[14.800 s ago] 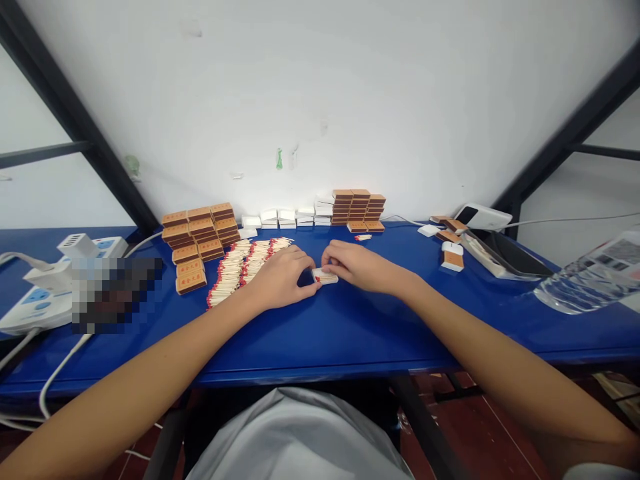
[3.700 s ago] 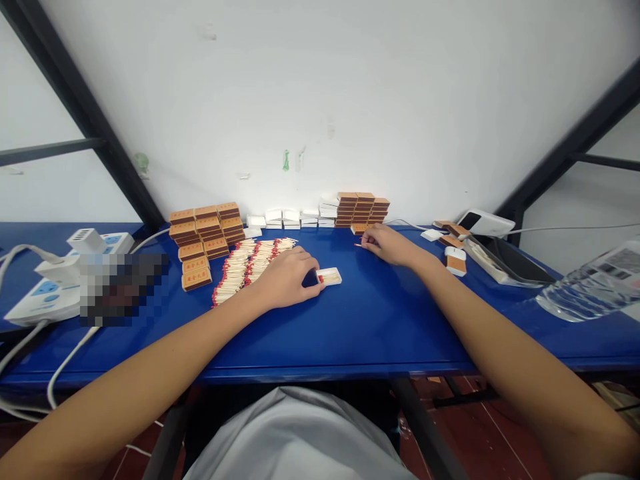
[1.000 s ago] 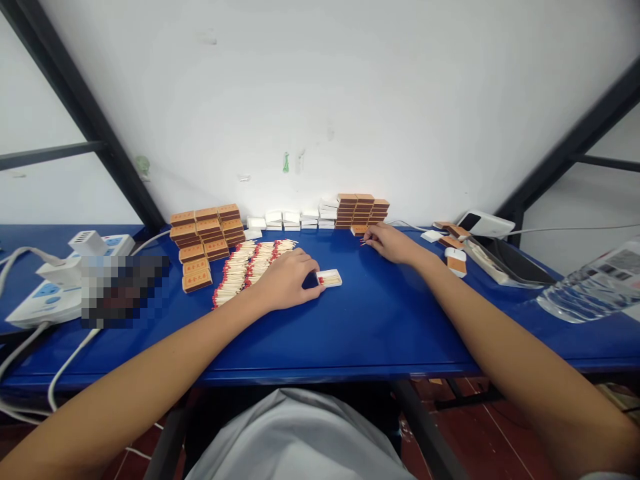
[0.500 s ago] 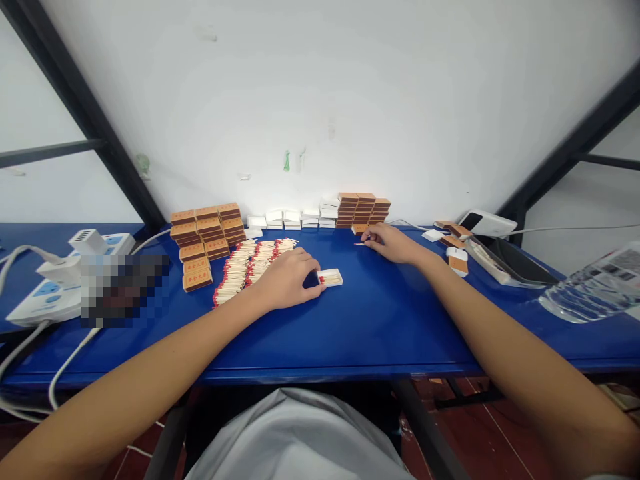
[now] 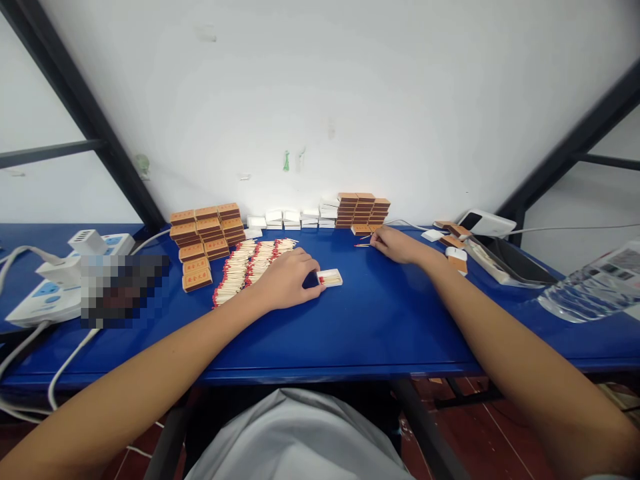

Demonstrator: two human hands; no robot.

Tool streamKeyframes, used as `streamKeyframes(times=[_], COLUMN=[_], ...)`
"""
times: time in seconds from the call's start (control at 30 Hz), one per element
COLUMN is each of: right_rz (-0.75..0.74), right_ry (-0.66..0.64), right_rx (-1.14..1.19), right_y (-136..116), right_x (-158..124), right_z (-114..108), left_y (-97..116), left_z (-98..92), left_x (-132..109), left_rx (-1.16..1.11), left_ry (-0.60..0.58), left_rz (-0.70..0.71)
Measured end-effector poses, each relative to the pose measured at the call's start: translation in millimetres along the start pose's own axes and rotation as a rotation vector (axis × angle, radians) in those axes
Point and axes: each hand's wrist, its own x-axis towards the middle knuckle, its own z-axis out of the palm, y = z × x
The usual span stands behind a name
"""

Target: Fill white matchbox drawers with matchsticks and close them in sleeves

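On the blue table, my left hand [image 5: 289, 280] curves around the left end of a small white matchbox tray [image 5: 337, 279], thumb at its near side and fingers at its far side. Several red-tipped matchsticks lie in this tray. A spread of loose matches [image 5: 231, 283] lies beside and partly behind the left hand. Farther right, my right hand [image 5: 395, 244] is closed, its fingertips pinched at the end of thin matchsticks [image 5: 362, 245] close to the table. Just behind those fingertips stand stacked brown matchboxes [image 5: 364, 212].
More brown matchboxes [image 5: 207, 233] are stacked at the back left. White trays [image 5: 292, 219] line the wall. On the right are a white device [image 5: 487, 223], a black-lined pouch [image 5: 510, 260] and a clear bottle [image 5: 590, 287]. A power strip [image 5: 47, 290] with cables occupies the left.
My right hand has shifted slightly to the right, and more of the matchsticks and the matchbox behind its fingertips now shows. My left hand and the tray have stayed in place.
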Motion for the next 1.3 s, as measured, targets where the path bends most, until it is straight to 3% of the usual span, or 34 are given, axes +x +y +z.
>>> streamKeyframes(times=[0.4, 0.67, 1.0, 1.17, 1.3], right_rz=[-0.014, -0.071, -0.034, -0.113, -0.157], right_ry=[-0.007, 0.07, 0.007, 0.034, 0.011], right_rx=[0.136, 0.198, 0.161, 0.185, 0.262], right_y=[-9, -19, -34, -50, -78], right_x=[-1, -4, -3, -9, -16], right_z=[-2, -1, 1, -4, -8], left_y=[-1, 0, 0, -1, -1], left_z=[1.0, 1.0, -0.4, 1.3, 0.8], left_x=[0, 1, 0, 0, 0], left_rx=[-0.015, -0.021, -0.032, -0.034, -0.026], left_ry=[-0.005, 0.004, 0.008, 0.013, 0.014], left_rz=[-0.006, 0.002, -0.002, 0.0, -0.003])
